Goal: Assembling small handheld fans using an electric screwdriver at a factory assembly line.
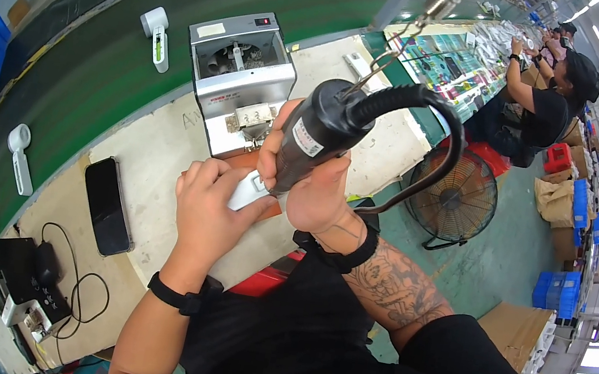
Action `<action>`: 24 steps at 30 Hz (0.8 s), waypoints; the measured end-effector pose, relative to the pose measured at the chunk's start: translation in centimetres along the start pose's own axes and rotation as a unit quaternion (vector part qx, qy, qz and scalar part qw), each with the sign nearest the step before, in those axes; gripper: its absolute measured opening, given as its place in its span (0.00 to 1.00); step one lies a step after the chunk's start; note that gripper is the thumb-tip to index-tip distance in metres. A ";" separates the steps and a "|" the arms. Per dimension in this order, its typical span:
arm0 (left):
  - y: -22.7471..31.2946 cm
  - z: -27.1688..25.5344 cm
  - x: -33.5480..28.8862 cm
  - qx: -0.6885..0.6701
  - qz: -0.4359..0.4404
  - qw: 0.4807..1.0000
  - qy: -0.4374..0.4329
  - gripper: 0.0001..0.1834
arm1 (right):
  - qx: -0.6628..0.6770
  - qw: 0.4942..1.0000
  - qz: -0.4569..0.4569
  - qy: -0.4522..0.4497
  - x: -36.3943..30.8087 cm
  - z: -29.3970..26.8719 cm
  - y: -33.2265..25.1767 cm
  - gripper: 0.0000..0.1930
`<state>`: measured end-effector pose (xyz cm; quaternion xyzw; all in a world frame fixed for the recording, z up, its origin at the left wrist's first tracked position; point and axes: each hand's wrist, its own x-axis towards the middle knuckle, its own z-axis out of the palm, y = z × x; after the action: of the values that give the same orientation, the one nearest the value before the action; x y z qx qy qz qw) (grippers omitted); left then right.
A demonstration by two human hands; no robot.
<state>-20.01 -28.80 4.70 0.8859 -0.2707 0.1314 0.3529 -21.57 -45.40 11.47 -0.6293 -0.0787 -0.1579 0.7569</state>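
The left hand (212,200) pinches a small white piece (247,192) between thumb and fingers, maybe to stop it from wobbling. The right hand (318,194) is wrapped tight around a fat black tool (334,113), right above the white piece; I can't see if its tip touches. The tool hangs from a metal hook (385,60), perhaps so the arm gets less tired. Just past the hands, a silver box (233,85) sits on the pale bench (162,156), likely close so it is easy to reach. A black phone (109,204) lies to the left. Farther out, white gadgets (20,160) lie on the green belt (110,88).
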 end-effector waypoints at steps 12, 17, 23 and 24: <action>-0.1 -3.1 -0.8 -0.057 0.035 0.996 -0.065 0.23 | 0.094 0.991 0.066 0.066 -0.5 1.6 -2.5 0.53; 0.2 -8.7 -1.9 -0.173 -0.096 0.973 -0.118 0.21 | 0.202 0.955 -0.201 -0.083 -0.4 -4.9 -11.4 0.49; -10.1 -14.2 2.0 -0.247 -0.384 0.890 -0.008 0.26 | 0.074 0.988 -0.129 0.043 -1.9 -11.4 -9.8 0.53; -13.8 -14.5 2.9 -0.185 -0.340 0.922 0.021 0.24 | 0.056 0.989 -0.120 0.065 -2.4 -11.8 -8.9 0.53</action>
<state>-10.37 -11.48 8.72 0.8408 0.0342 -0.0306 0.5394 -27.73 -58.01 16.66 -0.5607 -0.1128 -0.2830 0.7699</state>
